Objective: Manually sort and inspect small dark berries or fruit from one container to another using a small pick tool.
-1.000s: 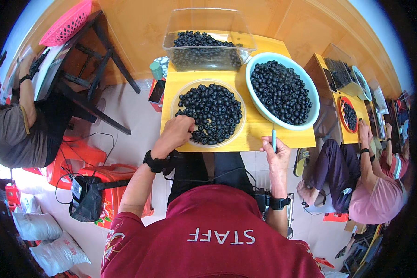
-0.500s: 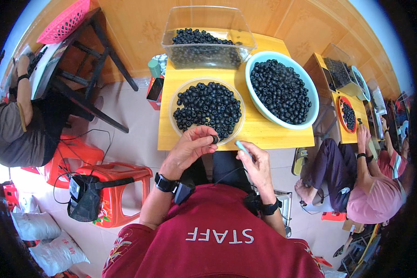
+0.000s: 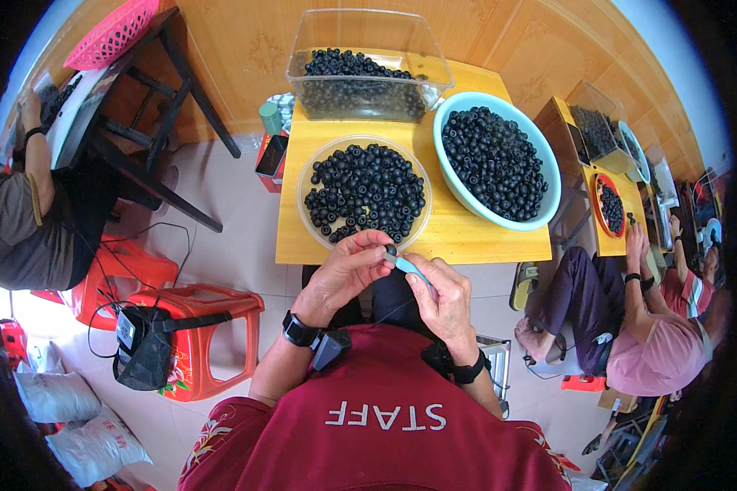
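Note:
My left hand (image 3: pixel 345 272) pinches a small black round piece (image 3: pixel 391 250), ring-like, between thumb and fingertips just in front of the table edge. In my right hand (image 3: pixel 447 299) is a small knife (image 3: pixel 413 268) with a light-blue handle; its short pale blade touches or nearly touches the piece, and fingers hide part of the contact. Just beyond my hands, a round clear tray (image 3: pixel 305 170) holds many similar black pieces with holes. A light-blue basin (image 3: pixel 555 192) heaped with them stands to its right. Behind the tray, a clear rectangular bin (image 3: pixel 368 41) holds more.
The yellow table (image 3: pixel 475 245) stands against a wood-panelled wall. Left are red stools (image 3: pixel 221 307) with a black bag (image 3: pixel 143 360), a phone (image 3: pixel 272 155), and a person at a dark-legged table. On the right, another person (image 3: pixel 659 344) sits by a red-rimmed tray (image 3: pixel 600 204).
My right hand has moved left and brought the knife up to the black piece. My left hand has shifted slightly right, still pinching the piece.

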Available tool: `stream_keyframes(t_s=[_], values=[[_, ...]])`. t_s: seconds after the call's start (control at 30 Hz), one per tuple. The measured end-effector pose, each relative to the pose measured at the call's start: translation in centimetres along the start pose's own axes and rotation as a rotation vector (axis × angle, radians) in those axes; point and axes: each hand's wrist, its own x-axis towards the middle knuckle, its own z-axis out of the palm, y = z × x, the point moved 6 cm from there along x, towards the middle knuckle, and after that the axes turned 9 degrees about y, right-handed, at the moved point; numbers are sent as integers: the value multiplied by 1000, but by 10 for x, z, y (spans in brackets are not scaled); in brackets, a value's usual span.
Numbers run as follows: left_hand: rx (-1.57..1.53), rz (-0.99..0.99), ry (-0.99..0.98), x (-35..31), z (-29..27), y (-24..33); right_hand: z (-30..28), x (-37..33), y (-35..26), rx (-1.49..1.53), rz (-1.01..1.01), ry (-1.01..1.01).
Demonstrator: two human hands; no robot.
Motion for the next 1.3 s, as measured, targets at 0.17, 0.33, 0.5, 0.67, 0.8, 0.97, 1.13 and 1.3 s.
stream_keyframes(t_s=[0.17,0.33,0.5,0.67,0.8,0.97,1.13,1.3], values=[[-23,-8,-5,0,1,-1,-1,1,0,-22,-18,16],[-30,-10,-19,-1,0,-2,-2,0,1,-40,-38,43],[-34,-16,-13,-2,0,-4,-4,1,2,-77,-41,3],[-30,-35,-28,2,1,-7,-7,1,6,-72,-64,23],[-2,-35,-70,6,2,-9,-8,-2,16,-102,-38,50],[49,-49,-233,-21,39,4,-42,-9,81,-209,134,179],[18,-62,-145,-9,30,-2,-40,-10,67,18,251,186],[70,-98,-105,-4,22,-10,-16,-10,35,328,391,13]])
